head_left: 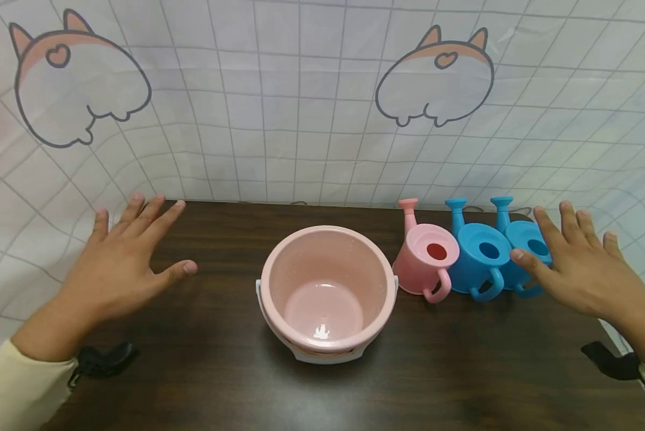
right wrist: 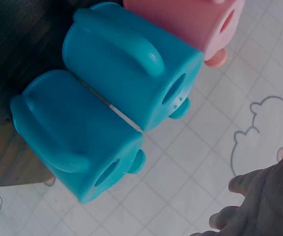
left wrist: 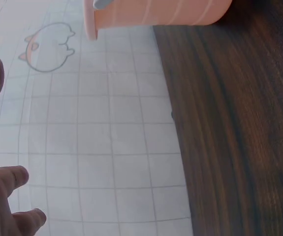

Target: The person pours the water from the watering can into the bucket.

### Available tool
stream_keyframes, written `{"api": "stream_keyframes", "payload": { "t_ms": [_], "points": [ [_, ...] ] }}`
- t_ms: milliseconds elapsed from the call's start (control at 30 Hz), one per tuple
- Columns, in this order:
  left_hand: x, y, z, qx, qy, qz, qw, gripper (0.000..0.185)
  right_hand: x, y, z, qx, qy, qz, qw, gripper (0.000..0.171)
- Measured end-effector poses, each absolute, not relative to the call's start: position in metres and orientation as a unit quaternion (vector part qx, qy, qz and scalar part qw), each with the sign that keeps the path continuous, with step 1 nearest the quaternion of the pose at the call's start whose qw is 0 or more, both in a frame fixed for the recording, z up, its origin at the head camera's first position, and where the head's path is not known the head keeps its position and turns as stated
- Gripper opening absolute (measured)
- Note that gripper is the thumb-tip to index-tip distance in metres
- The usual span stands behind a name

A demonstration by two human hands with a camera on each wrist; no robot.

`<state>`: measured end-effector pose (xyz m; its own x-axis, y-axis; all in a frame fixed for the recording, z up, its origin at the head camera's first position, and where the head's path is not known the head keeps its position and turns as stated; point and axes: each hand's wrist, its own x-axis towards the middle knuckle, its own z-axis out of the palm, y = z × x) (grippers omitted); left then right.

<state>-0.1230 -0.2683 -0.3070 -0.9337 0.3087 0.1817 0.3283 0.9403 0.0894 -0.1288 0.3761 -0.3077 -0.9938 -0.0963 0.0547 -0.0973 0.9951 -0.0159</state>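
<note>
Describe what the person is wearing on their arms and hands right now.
Both hands are bare: no gloves or rings on the left hand or the right hand. Each arm has a pale cream sleeve, with a black strap-like mount at each wrist.

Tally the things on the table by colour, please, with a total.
Pink: 2 — round pink plastic bucket, small pink plastic watering can
Blue: 2 — blue plastic watering can, second blue plastic watering can beside it
Total: 4

Bright even light, fisheye-bent edges
</note>
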Motion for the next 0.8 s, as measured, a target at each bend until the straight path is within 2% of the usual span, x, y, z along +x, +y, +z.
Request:
{"api": "stream_keyframes", "payload": {
  "t_ms": [167,467,800],
  "points": [
    [-0.119,-0.264,-0.310,-0.169,-0.979,-0.075,0.088,0.096,-0.127,0.377,-0.309,0.056,-0.998,0.025,0.027,0.090],
    [-0.118,-0.249,-0.324,-0.198,-0.961,-0.140,0.137,0.089,-0.129,0.370,-0.315,0.077,-0.995,0.061,0.028,0.086],
    [-0.116,-0.241,-0.344,-0.228,-0.943,-0.184,0.160,0.084,-0.123,0.357,-0.322,0.052,-0.993,0.103,0.009,0.087]
  ]
}}
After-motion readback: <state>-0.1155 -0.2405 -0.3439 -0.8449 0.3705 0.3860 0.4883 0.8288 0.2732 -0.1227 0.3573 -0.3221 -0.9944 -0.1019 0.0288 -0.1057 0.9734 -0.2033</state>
